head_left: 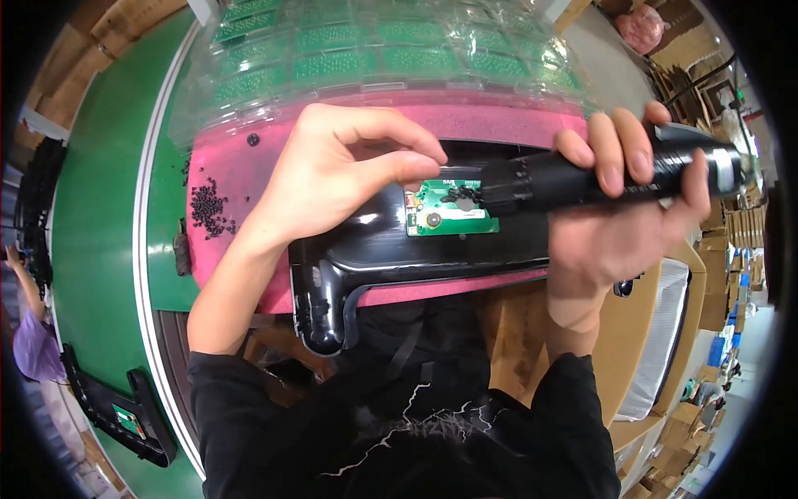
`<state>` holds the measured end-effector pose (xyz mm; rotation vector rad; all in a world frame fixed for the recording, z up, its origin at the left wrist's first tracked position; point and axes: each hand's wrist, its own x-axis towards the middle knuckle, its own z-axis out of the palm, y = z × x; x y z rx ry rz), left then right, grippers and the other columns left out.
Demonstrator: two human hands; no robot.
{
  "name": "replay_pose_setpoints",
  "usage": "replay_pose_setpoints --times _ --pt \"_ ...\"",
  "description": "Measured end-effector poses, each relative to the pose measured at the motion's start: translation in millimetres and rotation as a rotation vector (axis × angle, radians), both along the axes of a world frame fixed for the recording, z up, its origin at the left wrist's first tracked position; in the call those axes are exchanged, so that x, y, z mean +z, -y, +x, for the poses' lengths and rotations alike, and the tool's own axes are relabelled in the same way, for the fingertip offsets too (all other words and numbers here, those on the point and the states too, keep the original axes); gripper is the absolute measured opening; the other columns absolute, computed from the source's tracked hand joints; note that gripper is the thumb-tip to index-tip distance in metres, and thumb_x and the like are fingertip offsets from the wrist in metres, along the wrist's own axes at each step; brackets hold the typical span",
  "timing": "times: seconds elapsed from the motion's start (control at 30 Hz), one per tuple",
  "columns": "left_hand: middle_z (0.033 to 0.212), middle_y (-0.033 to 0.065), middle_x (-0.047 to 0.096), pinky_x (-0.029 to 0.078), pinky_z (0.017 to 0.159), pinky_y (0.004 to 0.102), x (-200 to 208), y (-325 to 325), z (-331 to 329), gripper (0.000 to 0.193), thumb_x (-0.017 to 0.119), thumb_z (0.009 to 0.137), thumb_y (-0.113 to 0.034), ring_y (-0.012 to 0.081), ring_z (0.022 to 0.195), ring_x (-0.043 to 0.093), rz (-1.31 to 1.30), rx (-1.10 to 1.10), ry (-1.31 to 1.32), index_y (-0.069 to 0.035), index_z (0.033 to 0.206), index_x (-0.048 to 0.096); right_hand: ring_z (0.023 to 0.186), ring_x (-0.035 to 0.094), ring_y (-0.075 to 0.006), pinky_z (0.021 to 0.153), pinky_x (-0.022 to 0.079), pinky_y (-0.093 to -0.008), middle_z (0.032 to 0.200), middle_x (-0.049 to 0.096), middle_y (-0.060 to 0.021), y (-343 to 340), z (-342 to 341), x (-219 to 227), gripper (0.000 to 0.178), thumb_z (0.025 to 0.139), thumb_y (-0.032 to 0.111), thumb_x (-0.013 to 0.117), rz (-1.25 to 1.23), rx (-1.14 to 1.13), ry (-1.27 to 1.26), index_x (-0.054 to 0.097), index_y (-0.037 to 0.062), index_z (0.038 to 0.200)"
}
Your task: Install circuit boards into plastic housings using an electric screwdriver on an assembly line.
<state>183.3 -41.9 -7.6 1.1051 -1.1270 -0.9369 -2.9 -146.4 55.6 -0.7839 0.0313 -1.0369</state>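
Observation:
My right hand [619, 200] is wrapped around a black cylindrical electric screwdriver [553, 181], held nearly level. Its front end points left, over a green circuit board [453, 223]. The board lies in a black plastic housing [374, 241] with a rounded leg at its near left corner. A small cluster of black pieces [460, 195] shows on the board beside the screwdriver's front end; partly covered, they look like screws. Above the board's far left corner, my left hand [332, 170] has thumb and index finger nearly together in a pinch. Whatever is between those fingertips is too small to make out.
Loose black screws [209, 208] are scattered on the pink mat [258, 166]. Clear plastic trays [374, 62] with green boards stand along the far side. Another black housing [125, 412] lies far left, near a person in purple [37, 345]. A cardboard box [640, 349] stands at right.

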Motion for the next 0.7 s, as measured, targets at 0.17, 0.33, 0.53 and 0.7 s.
replay_pose_setpoints --times 0.17,0.33,0.53,0.7 --pt "0.09 0.0107 0.073 0.057 0.07 0.0248 -5 2 -2 0.018 0.067 0.081 0.009 0.0154 0.083 0.071 0.097 -0.072 0.075 0.004 0.097 0.072 0.058 0.042 -0.008 0.065 0.038 -0.0275 0.069 0.046 0.0042 5 -3 -5 0.039 0.089 0.039 0.059 -0.188 -0.016 0.021 0.052 0.0065 0.11" --pt "0.088 0.0094 0.074 0.058 0.071 0.0268 -14 -2 -5 0.018 0.071 0.079 0.006 0.0162 0.081 0.073 0.016 -0.001 0.206 0.004 0.097 0.071 0.057 0.043 -0.0077 0.066 0.036 -0.0279 0.069 0.049 0.0047 1 6 -8 0.04 0.087 0.039 0.062 -0.223 0.007 -0.019 0.054 0.0069 0.11" --pt "0.09 0.0121 0.074 0.059 0.071 0.0287 -21 1 -5 0.019 0.071 0.078 0.006 0.0189 0.081 0.073 -0.111 0.028 0.33 0.003 0.097 0.07 0.057 0.044 -0.0082 0.066 0.036 -0.0286 0.069 0.048 0.0051 3 7 -18 0.043 0.087 0.043 0.062 -0.284 0.041 -0.045 0.055 0.0083 0.112" --pt "0.091 0.0134 0.073 0.059 0.072 0.0309 -28 10 -8 0.024 0.07 0.077 0.01 0.0231 0.082 0.073 -0.1 0.033 0.424 0.003 0.099 0.07 0.058 0.044 -0.0088 0.066 0.037 -0.0292 0.07 0.048 0.0055 10 6 -29 0.047 0.088 0.048 0.061 -0.316 0.058 -0.051 0.053 0.0117 0.117"
